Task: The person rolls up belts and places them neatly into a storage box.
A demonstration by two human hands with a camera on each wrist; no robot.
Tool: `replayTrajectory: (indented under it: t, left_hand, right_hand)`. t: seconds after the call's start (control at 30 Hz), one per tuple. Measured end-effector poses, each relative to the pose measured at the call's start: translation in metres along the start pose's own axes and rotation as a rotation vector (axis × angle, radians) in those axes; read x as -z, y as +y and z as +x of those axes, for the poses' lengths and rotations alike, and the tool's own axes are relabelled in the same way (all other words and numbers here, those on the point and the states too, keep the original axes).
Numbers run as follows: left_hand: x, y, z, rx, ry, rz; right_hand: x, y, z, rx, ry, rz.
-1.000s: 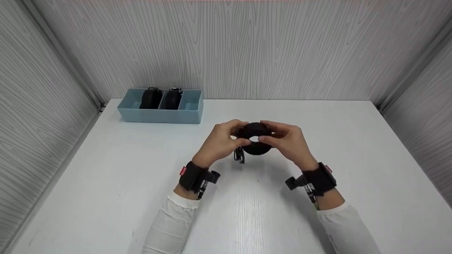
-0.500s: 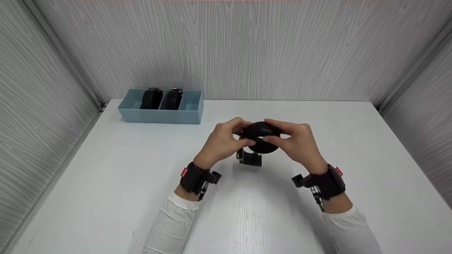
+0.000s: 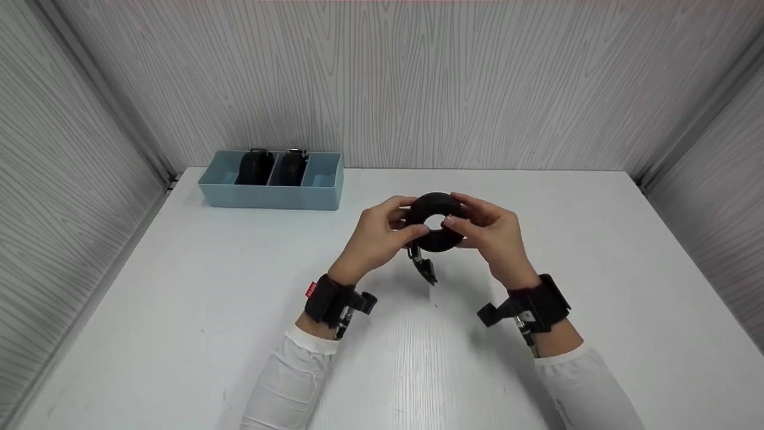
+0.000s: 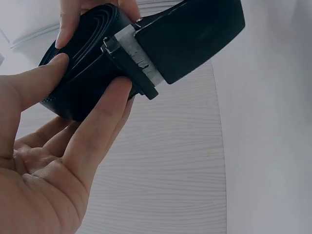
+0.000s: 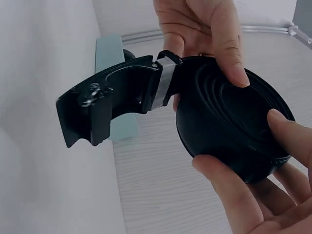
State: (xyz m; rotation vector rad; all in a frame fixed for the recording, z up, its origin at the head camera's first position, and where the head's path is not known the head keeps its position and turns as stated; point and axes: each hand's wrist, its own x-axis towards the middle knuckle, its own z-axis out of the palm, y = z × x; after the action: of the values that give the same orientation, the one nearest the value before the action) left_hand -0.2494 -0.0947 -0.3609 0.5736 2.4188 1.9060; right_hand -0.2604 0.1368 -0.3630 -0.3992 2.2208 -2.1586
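Observation:
A black belt (image 3: 439,240), rolled into a coil with an open centre, is held up over the white table between both hands. The left hand (image 3: 376,237) grips the coil's left side, thumb on the near face and fingers behind. On the opposite side the right hand (image 3: 496,236) pinches it, thumb at the inner edge. The belt's black plate buckle (image 4: 190,41) sticks out from the coil in the left wrist view. From the right wrist, the underside of the buckle (image 5: 105,100) shows, with a small metal clasp and a pale wrapped band beside it.
At the back left of the white table (image 3: 179,286) stands a blue divided box (image 3: 271,196). Two black rolled belts stand in it, one (image 3: 256,167) left of the other (image 3: 292,168). Grey wood-grain panels (image 3: 382,83) enclose the table at the back and sides.
Both hands have raised the coil slightly and turned it, so its round opening faces the head camera again after being tipped half a second ago. The buckle end has swung below it.

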Motion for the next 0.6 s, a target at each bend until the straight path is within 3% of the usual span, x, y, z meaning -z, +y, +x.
replayTrajectory:
  t: [0.1,0.23,0.33,0.43,0.6]
  left_hand:
    - [0.005,0.002,-0.002,-0.012,-0.003,0.052]
    - [0.01,0.004,-0.003,-0.025,-0.065,0.148]
    - [0.009,0.002,-0.002,-0.02,-0.1,0.188]
    - [0.005,0.0,-0.001,0.004,-0.059,0.192]
    - [-0.001,0.001,-0.001,0.014,0.117,0.18]
  right_hand:
    - [-0.001,-0.001,0.0,0.015,-0.046,-0.061]
    - [-0.001,-0.003,-0.001,0.046,-0.121,-0.241]
    - [0.0,-0.001,-0.001,0.031,-0.149,-0.297]
    - [-0.001,0.003,0.0,-0.017,-0.12,-0.23]
    - [-0.007,0.007,0.0,-0.007,-0.001,-0.045]
